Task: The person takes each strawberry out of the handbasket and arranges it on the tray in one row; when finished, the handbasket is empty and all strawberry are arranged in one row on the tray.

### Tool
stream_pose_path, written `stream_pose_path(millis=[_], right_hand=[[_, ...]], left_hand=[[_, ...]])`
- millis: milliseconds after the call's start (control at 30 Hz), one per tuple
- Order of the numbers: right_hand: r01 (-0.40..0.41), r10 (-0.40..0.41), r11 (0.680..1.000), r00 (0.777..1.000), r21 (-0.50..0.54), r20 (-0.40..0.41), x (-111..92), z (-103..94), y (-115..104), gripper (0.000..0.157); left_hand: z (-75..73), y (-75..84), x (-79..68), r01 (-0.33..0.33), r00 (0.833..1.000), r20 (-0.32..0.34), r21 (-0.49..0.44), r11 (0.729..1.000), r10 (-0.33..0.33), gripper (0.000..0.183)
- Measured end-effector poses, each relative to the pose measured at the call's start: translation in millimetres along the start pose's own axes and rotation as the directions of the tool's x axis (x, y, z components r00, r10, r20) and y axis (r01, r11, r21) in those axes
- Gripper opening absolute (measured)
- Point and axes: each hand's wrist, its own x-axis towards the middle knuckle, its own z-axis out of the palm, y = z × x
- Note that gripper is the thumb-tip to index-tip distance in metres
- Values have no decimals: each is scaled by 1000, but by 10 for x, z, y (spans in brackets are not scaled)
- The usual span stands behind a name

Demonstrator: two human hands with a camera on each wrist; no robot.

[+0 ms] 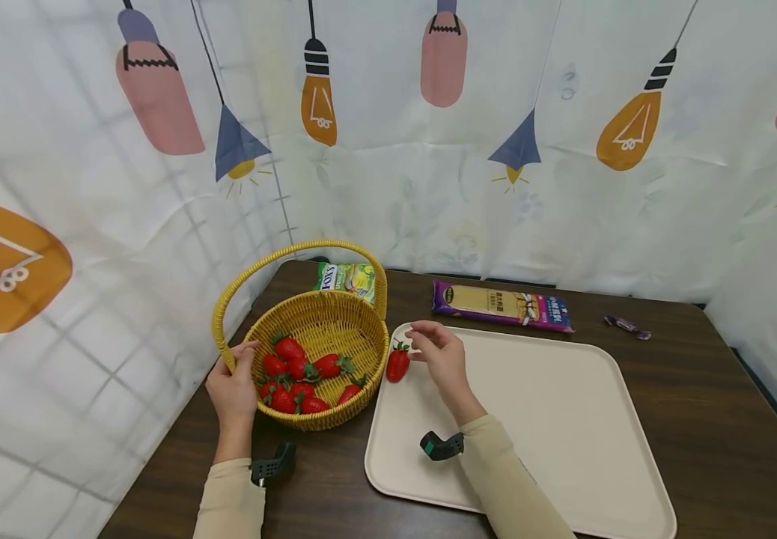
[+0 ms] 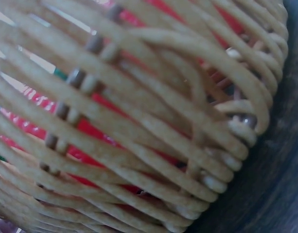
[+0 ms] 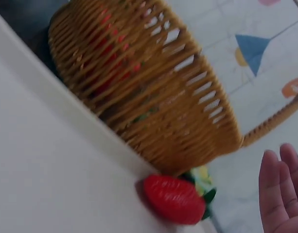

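"FOX'S" reads on the green packet (image 1: 346, 279), and small "PASTA" beside Chinese characters on the purple package (image 1: 501, 305).

I wear a pale beige left sleeve (image 1: 230, 500) that ends short of my bare left hand (image 1: 232, 383), and a matching right sleeve (image 1: 511, 479) behind my bare right hand (image 1: 445, 363). My left wrist camera (image 1: 284, 460) is black with a dotted mount; my black right wrist camera (image 1: 442, 447) bears a green patch.

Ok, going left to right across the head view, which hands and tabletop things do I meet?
Left hand, basket, lone strawberry, right hand, pasta, small purple wrapper.
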Motion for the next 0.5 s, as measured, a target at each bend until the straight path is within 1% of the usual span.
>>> stream_pose_path(millis=[100,167,267,367,500], right_hand=[[58,-60,998,996,37,72,-18,76,-104,24],[90,-95,995,986,46,136,-28,138,-175,26],[121,-131,991,961,57,244,-28,247,-258,27],[132,-143,990,930,56,339,-14,370,-299,26],[130,-126,991,898,19,423,22,538,-279,25]], left_hand=[[-11,-4,9,-1,1000,10,5,1000,1,28],[-21,-10,16,0,1000,14,13,1000,-1,28],[-27,-6,22,-3,1000,16,24,1000,2,28],[-25,-22,20,-5,1000,14,26,1000,5,29],[-21,-28,11,-1,1000,16,17,1000,1,30]])
